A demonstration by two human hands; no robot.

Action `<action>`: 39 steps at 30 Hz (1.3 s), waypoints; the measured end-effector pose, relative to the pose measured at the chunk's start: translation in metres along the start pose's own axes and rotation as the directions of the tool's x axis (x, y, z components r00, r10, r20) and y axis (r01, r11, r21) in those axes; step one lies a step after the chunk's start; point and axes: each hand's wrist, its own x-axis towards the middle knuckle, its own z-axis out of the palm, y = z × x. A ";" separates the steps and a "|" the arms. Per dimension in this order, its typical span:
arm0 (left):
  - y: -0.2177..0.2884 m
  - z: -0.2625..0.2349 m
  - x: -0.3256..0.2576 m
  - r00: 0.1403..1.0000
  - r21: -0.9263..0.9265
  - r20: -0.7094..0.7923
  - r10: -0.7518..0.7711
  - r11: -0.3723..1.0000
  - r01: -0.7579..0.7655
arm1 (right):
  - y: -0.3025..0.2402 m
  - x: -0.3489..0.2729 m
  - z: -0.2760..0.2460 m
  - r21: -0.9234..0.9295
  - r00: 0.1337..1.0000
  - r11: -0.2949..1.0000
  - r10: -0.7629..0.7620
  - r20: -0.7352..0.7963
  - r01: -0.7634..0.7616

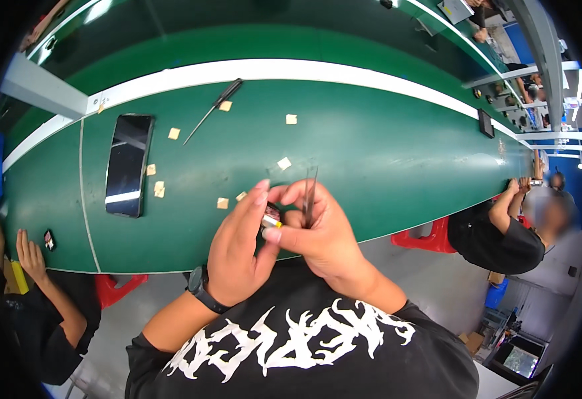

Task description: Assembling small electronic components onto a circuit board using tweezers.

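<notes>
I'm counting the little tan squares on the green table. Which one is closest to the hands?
The tan square just left of the left hand, almost touching its fingertips. The other squares lie farther off, toward the phone and the screwdriver.

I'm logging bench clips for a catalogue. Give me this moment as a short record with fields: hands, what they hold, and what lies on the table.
left hand: pinches a small component with a yellow end; black wristwatch on the wrist
right hand: holds metal tweezers, also touches the component
surface: green table with a white stripe
on the table: dark phone, black-handled tool, scattered small tan squares
others: a person seated at each side
</notes>
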 end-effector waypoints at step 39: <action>-0.002 -0.054 -0.029 0.916 -0.204 0.120 -0.382 0.894 0.399 | 0.020 -0.014 0.023 -0.506 0.997 0.859 0.077 -0.025 -0.079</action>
